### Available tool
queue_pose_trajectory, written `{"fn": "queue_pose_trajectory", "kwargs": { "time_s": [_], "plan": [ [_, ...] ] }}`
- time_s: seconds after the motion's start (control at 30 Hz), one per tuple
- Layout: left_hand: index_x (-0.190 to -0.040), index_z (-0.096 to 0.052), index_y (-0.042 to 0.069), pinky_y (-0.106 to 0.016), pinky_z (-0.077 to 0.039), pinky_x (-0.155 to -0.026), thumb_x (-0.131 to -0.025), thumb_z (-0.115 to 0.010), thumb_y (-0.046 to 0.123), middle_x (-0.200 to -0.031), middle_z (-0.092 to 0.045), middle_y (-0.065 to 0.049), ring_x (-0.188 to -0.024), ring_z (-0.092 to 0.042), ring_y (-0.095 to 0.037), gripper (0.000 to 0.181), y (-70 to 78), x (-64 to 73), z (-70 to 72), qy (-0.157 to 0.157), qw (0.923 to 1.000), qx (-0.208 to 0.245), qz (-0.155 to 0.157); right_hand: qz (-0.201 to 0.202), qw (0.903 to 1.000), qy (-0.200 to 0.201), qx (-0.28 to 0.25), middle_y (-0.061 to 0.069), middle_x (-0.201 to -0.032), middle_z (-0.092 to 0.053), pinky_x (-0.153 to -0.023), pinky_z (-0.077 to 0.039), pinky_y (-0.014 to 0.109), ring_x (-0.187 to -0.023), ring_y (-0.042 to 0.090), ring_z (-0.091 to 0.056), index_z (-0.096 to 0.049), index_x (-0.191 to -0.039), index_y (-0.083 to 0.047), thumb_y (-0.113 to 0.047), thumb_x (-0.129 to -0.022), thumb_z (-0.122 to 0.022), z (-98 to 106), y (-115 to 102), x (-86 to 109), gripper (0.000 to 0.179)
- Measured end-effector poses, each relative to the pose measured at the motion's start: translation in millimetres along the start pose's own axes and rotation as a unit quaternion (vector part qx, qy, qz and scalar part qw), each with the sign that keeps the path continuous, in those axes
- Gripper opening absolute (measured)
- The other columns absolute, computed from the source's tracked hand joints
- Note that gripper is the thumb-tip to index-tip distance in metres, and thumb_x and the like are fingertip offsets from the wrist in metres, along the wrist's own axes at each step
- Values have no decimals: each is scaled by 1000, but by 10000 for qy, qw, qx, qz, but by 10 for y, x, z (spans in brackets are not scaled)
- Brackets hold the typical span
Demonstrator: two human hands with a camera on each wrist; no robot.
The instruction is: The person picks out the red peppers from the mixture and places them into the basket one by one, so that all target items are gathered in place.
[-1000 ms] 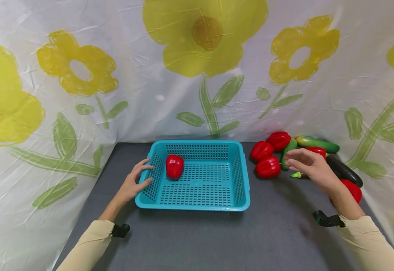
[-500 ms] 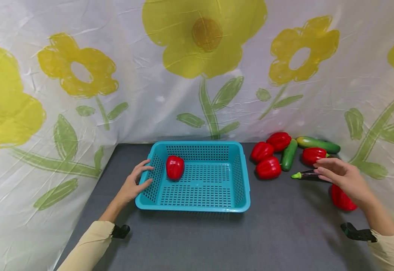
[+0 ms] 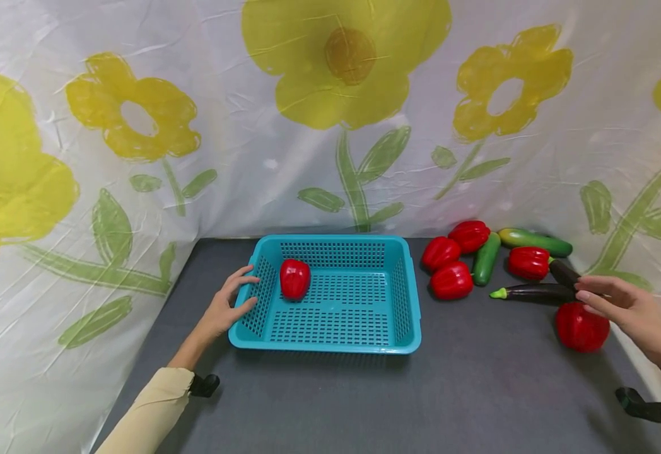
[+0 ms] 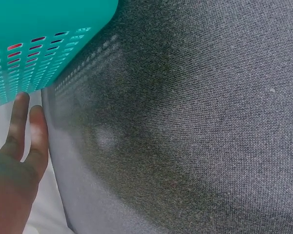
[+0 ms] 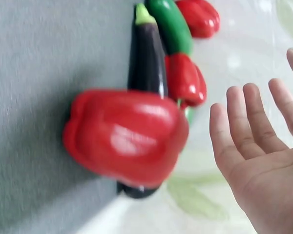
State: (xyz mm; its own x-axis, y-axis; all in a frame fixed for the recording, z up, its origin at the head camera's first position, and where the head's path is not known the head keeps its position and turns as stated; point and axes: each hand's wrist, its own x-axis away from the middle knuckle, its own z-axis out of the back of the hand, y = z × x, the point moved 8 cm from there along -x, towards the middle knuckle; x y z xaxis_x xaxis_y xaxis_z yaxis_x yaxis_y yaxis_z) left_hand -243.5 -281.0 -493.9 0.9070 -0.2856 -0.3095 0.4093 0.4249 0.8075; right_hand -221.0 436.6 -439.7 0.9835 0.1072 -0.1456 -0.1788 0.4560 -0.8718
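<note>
A blue perforated plastic basket (image 3: 325, 348) stands mid-table with one red bell pepper (image 3: 294, 279) inside, towards its left end. My left hand (image 3: 219, 315) is at the basket's left rim, fingers spread and loosely bent; the left wrist view shows two fingers beside the basket wall. At the far right, my right hand (image 3: 643, 318) hovers by another red bell pepper (image 3: 581, 328) on the table. The right wrist view shows its palm (image 5: 278, 190) with fingers extended and holding nothing. Just behind that pepper lies a dark eggplant (image 3: 537, 292).
Several red bell peppers (image 3: 451, 281) cluster right of the basket. A green cucumber (image 3: 486, 260) and a yellow-green one (image 3: 535, 241) lie beside them. Near another pepper (image 3: 528, 262) is a second eggplant (image 3: 564, 274). A flowered curtain (image 3: 239, 157) hangs behind the table.
My right hand has moved right and slightly towards me, from above the cucumber and eggplants to the rightmost red pepper. The left hand and the basket have stayed in place.
</note>
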Motion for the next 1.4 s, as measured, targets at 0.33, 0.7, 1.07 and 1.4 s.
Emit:
{"fn": "queue_pose_trajectory", "kwargs": {
  "time_s": [0.33,0.7,1.07,1.4],
  "plan": [
    [-133,-55,-7,-60,-40,-102,-96,-65,-4,-159,-30,-19,-139,-34,-42,39,12,0,2,44,10000,17,9,-188,9919,284,1225,-21,-125,-50,-80,-38,4,-108,-9,-45,-50,-144,0,-13,-94,-75,168,273,168,58],
    [-135,-54,-6,-61,-37,-104,-97,-66,-2,-161,-29,-15,-142,-28,-43,40,-15,-11,-22,-24,9999,0,122,-592,9891,33,1345,-3,-134,-49,-74,-39,5,-127,30,-48,-43,-149,0,-20,-91,-80,58,580,240,71],
    [-136,-55,-5,-50,-38,-106,-97,-65,0,-161,-28,-14,-143,-28,-43,40,-14,19,-2,-18,9998,13,184,-981,9861,183,1325,7,-127,-55,-66,-49,17,-106,26,-53,-43,-148,0,-24,-92,-79,-45,738,235,71],
    [-135,-54,-7,-70,-29,-105,-97,-64,-4,-160,-29,-17,-144,-23,-44,40,2,1,-10,5,9996,271,45,-1222,9817,-22,1462,39,-133,-41,-61,-51,26,-106,51,-45,-37,-148,3,-28,-92,-78,-105,800,214,75]
  ]
}}
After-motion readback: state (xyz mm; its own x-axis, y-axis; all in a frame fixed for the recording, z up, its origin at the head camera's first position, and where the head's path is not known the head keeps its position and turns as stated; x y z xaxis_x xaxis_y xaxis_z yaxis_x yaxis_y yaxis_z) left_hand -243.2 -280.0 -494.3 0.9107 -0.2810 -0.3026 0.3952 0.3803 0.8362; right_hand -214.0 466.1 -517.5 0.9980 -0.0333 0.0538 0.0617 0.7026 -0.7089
